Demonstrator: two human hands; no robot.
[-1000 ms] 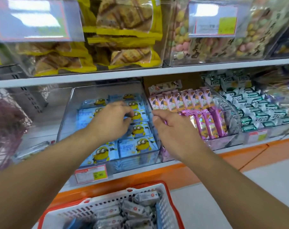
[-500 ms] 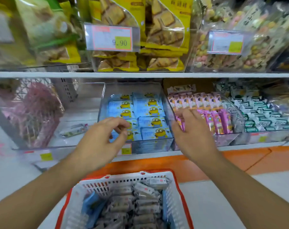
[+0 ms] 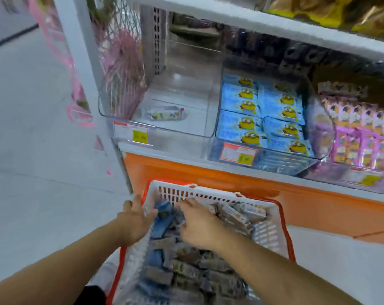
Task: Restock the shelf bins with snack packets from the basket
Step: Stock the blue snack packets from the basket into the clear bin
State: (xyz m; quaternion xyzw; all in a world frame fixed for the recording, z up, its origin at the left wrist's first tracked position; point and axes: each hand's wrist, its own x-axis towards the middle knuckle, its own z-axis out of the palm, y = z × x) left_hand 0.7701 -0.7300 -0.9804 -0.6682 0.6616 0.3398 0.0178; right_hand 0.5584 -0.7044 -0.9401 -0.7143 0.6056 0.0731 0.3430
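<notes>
Snack packets [image 3: 193, 267] piled loose in white basket [image 3: 210, 194] with orange rim, low in the head view, in front of the orange shelf base [image 3: 318, 208]. Left hand [image 3: 135, 219] over the basket's left wall, thumb inside, fingers outside, clamped on that wall. Right hand [image 3: 201, 223] palm down on the packets near the far left corner, fingertips beside a blue packet [image 3: 164, 214]; cannot tell whether curled round anything, too blurred. Above, on the shelf: clear bin [image 3: 177, 130] at left holding one lone packet [image 3: 165, 114]; just beside it, a bin of blue packets with yellow cartoon figures [image 3: 263, 115], stacked in two columns; further right, pink and purple packets [image 3: 362, 139] in rows. Price tags [image 3: 131, 134] on the bin fronts. Yellow bags [image 3: 340, 12] on the shelf above, at the top right edge.
</notes>
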